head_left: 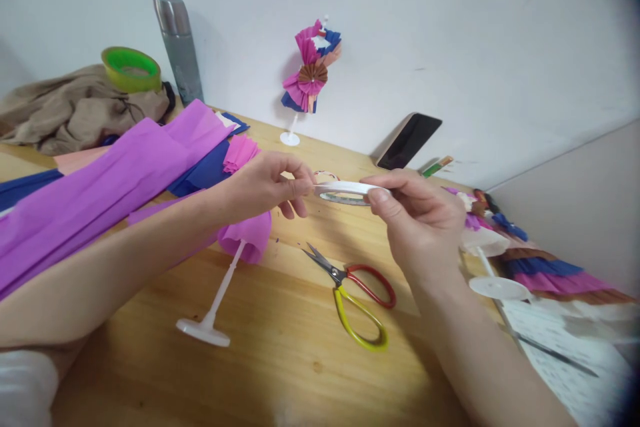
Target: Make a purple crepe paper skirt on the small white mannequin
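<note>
Tape roll (345, 186) sits pinched in your right hand (425, 217), your left hand (273, 180) pinching its strip at the rim. Below, wooden tabletop (280, 353) gives you room between the scissors (341, 276) and white stand's base (200, 331).

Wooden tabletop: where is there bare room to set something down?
The tabletop is bare between the white foreground stand and the scissors, and below both to the picture's bottom edge. Crowded: left, under purple paper; right, past the right hand, around the white sheet.

Grey bottle (183, 60) beside rumpled brown cloth (60, 110), dark-screened phone (410, 140) against the white wall (240, 27)
</note>
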{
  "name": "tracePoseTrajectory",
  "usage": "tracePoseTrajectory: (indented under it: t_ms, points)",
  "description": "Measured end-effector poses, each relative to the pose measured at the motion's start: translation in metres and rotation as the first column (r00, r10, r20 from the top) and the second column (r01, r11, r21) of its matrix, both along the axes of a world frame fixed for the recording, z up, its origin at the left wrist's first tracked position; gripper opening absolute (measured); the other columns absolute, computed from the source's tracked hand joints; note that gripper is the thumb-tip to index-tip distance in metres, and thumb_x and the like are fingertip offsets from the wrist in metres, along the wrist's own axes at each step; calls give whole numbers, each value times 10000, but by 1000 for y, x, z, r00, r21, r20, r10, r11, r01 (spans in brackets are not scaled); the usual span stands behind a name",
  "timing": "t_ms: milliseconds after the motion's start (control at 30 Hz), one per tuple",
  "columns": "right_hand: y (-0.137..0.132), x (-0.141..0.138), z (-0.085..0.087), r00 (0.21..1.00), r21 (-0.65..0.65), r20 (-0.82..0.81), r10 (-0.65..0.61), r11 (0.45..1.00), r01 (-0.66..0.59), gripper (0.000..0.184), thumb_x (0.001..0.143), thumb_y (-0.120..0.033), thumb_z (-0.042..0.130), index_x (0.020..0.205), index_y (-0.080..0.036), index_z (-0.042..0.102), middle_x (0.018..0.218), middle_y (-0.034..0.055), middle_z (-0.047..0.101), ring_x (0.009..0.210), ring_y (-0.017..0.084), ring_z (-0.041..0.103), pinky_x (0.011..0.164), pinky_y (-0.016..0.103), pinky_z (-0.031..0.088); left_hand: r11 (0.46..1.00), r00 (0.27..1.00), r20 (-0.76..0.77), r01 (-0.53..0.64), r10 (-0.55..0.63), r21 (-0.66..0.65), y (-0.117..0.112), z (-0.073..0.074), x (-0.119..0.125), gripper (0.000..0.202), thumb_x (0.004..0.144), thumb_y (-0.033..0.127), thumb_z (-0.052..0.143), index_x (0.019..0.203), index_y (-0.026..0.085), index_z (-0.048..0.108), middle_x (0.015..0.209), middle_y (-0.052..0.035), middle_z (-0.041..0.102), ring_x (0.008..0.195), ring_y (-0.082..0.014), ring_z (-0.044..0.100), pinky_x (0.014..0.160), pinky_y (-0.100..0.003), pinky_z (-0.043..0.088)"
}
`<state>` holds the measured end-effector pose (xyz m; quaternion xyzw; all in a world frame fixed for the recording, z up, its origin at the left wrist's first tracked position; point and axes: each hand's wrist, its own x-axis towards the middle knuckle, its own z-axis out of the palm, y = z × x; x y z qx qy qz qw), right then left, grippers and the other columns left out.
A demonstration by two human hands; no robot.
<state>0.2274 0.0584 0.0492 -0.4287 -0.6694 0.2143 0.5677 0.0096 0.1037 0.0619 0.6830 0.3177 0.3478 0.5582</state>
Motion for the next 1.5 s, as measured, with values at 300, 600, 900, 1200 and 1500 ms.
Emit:
tracePoseTrajectory:
  t_ms: [300, 600, 900, 1200, 1500]
  points:
    - [14, -8, -5, 907, -151, -401, 126, 968, -201, 178, 650, -346, 823, 752, -236, 727, 663, -15, 676, 553, 128, 519, 597, 295, 468, 988, 982, 158, 122, -106, -99, 1, -4, -2, 237, 821, 325, 695, 738, 133, 584, 847, -71, 752, 751, -144, 721, 680, -225, 555]
    - [39, 30, -5, 844, -39, -506, 176, 973, -227, 280, 716, -449, 740, 925, -263, 731, 1090, 23, 706, 1071, 219, 632, 976, 383, 469, 969, 999, 50, 18, -5, -246, 1, 1, -2, 159, 868, 167, 594, 717, 131, 628, 627, -34, 723, 572, -100, 670, 582, -183, 510]
    - [-35, 43, -14, 547, -654, 684, 483, 738, 166, 354, 733, -241, 668, 1082, -184, 650, 920, 74, 720, 736, 229, 662, 663, 329, 487, 948, 989, -22, -147, 147, -283, 4, 13, -3, 232, 882, 112, 566, 671, 124, 661, 541, -38, 696, 509, -96, 658, 523, -165, 491]
    - [-67, 42, -54, 757, -693, 490, 433, 720, 37, 332, 816, -251, 552, 1136, -160, 551, 830, 70, 646, 706, 202, 608, 671, 332, 479, 943, 982, -9, -182, 187, -280, 6, 7, 1, 229, 867, 102, 583, 650, 109, 658, 511, -34, 679, 477, -90, 650, 484, -143, 478]
    - [-41, 39, -50, 746, -539, -462, 479, 517, -665, 655, 760, -721, 619, 1188, -229, 550, 729, -16, 476, 612, 134, 484, 631, 305, 426, 945, 988, -52, -151, 143, -291, 6, -1, 1, 162, 821, 141, 628, 666, 120, 671, 517, -35, 687, 489, -100, 654, 518, -159, 502]
